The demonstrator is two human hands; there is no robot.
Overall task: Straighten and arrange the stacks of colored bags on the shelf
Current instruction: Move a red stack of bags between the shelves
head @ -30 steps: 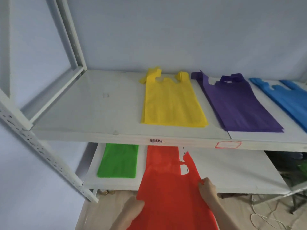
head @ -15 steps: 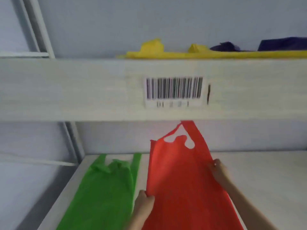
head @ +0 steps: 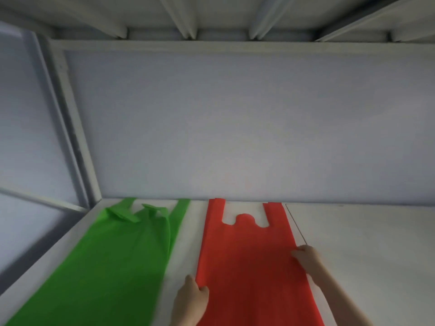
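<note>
- Head view looks along a white shelf (head: 364,243) toward a pale wall (head: 235,125), with the ribbed underside of the shelf above (head: 211,15) across the top of the frame.
- At far left, the grey upright post (head: 70,128) of the rack rises from the shelf's back corner, with a slanted brace (head: 40,200) running off to the left edge.
- Left on the shelf lies the green bag stack (head: 106,267), flat, reaching from the near edge almost to the wall. Its handles at the far end are rumpled and partly folded over, and its near part is blurred.
- A strip of bare shelf separates the green stack from the next one; the two do not touch.
- Left hand (head: 190,300) sits at the near left edge of the red bag stack (head: 247,267), thumb on top of the fabric and the rest of the hand beside or under the edge, pinching that edge.
- Red stack lies flat in the middle of the shelf, handles pointing at the wall and just short of it, the cutout between the handles showing white shelf.
- Right hand (head: 306,257) rests on the right edge of the red stack, further back than the left hand, fingers curled over the edge and gripping it; the forearm runs off toward the lower right corner.
- A thin dark seam (head: 296,224) in the shelf surface runs from the wall toward the right hand, just beside the red stack's right edge.
- Right of the seam the shelf surface is plain white.
</note>
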